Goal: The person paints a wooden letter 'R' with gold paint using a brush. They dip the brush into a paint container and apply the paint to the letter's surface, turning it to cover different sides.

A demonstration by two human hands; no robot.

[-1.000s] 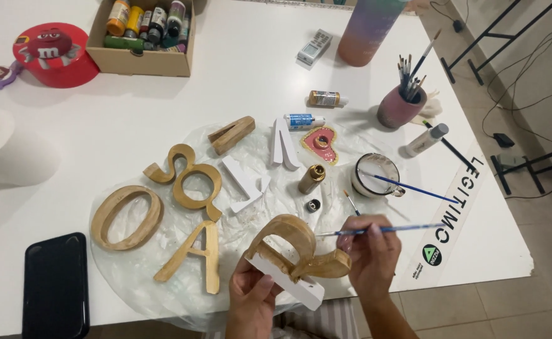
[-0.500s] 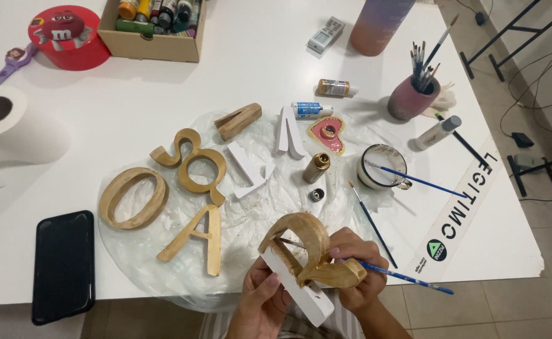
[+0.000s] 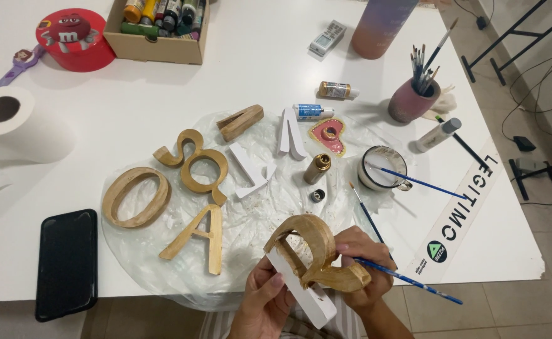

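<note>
Gold-painted wooden letter, a chunky R shape [image 3: 316,254], is up off the table at the near edge, right in front of me, still white on its underside. My left hand [image 3: 264,301] is clamped on that white lower end, fingers wrapped round it. My right hand [image 3: 364,263] cups the gold side while pinching a thin blue-handled paintbrush [image 3: 408,280], which sticks out to my right past the table edge.

The surface is a white table [image 3: 131,107] with a crinkly sheet of clear plastic [image 3: 251,220] spread over the middle. On the plastic: a gold oval O letter [image 3: 136,197], a gold curly S letter [image 3: 195,164], a gold A letter [image 3: 199,238], a gold slanted bar-shaped letter [image 3: 240,121], plus two white unpainted letters [image 3: 249,170] [image 3: 291,134], a pink heart-shaped dish [image 3: 329,135] and a small gold paint bottle [image 3: 317,168]. Just off to the right are a white mug of water [image 3: 384,168] with a blue brush in it and a pink pot full of brushes [image 3: 412,99]. Far side has a cardboard box of paint bottles [image 3: 160,28] and a round red tin [image 3: 75,39]. A white paper roll [image 3: 18,129] and a black phone [image 3: 67,262] sit on my left. Beyond the table on the right there's beige tiled floor [image 3: 527,301] with black metal legs and cables.

Hard to make out: the brush tip is hidden behind the letter, so I can't say where it touches. The tall pinkish tumbler [image 3: 382,25] is cut off at the top, and my wrists run out of frame at the bottom.
</note>
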